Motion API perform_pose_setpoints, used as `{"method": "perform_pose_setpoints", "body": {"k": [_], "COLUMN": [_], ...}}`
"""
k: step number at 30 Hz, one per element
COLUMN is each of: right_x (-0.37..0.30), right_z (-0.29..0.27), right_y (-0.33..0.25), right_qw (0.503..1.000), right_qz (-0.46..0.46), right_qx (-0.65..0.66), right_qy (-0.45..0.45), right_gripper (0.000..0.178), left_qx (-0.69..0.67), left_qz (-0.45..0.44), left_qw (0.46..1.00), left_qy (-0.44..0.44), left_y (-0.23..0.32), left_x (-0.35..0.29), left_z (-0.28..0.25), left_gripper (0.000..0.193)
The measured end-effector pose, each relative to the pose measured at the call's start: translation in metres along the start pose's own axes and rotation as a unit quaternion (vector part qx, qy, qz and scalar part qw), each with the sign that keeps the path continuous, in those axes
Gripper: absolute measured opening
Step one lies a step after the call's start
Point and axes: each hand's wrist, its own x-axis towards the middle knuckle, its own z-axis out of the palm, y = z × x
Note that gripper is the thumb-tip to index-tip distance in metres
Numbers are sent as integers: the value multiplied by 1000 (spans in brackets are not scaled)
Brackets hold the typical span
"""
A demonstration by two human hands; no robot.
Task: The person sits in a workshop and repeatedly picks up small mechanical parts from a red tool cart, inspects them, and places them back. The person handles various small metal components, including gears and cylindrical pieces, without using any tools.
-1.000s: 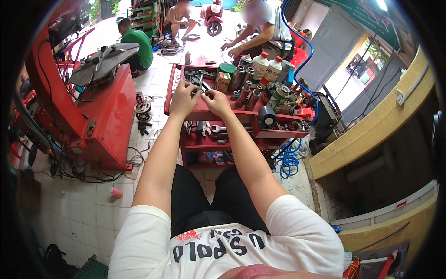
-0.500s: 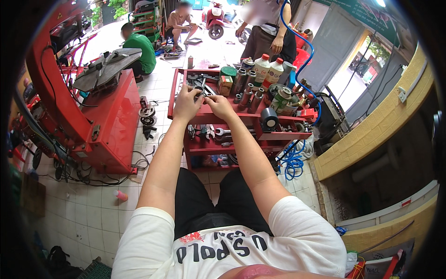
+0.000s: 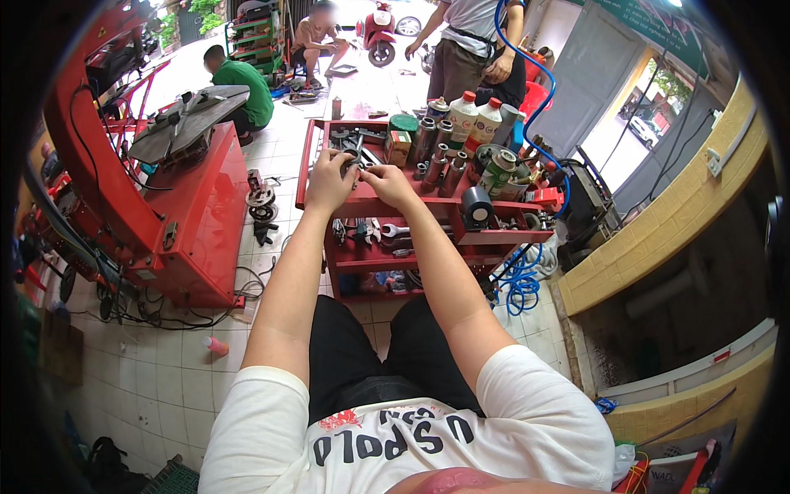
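Over the near left part of a red tool cart (image 3: 374,202), my two hands are close together. My left hand (image 3: 331,183) is closed round a small dark round metal part (image 3: 350,155), whose exact kind I cannot make out. My right hand (image 3: 388,184) pinches at the same spot from the right side, its fingertips almost touching the left ones. Whatever sits between those fingertips is too small to name. Just beyond the hands, metal tools (image 3: 370,140) lie in the cart's top tray. A small box (image 3: 398,148) and several metal sockets (image 3: 425,136) stand to the right.
White bottles with red caps (image 3: 463,115) and cans (image 3: 497,173) crowd the cart's right side. Wrenches (image 3: 395,230) lie on its lower shelf. A red machine (image 3: 197,222) stands left, and a blue hose (image 3: 527,82) hangs right. A standing person (image 3: 469,58) is beyond the cart; two others sit farther left.
My hands stay at nearly the same place, with only slight finger movement. Behind the cart, the standing person has shifted and straightened up.
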Motion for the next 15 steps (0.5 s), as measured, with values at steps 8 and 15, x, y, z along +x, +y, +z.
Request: {"method": "perform_pose_setpoints", "body": {"k": [8,15], "right_x": [-6,-9], "right_z": [-7,-17], "right_y": [-15,-11], "right_qw": [988,941], "right_qz": [55,64], "right_qx": [143,325], "right_qy": [16,69], "right_gripper": [29,31], "left_qx": [-23,-5], "left_qz": [-17,49], "left_qw": [1000,999], "left_qy": [-1,-19], "left_y": [-9,-6], "left_x": [3,-1], "left_z": [0,0], "left_gripper": [25,24]}}
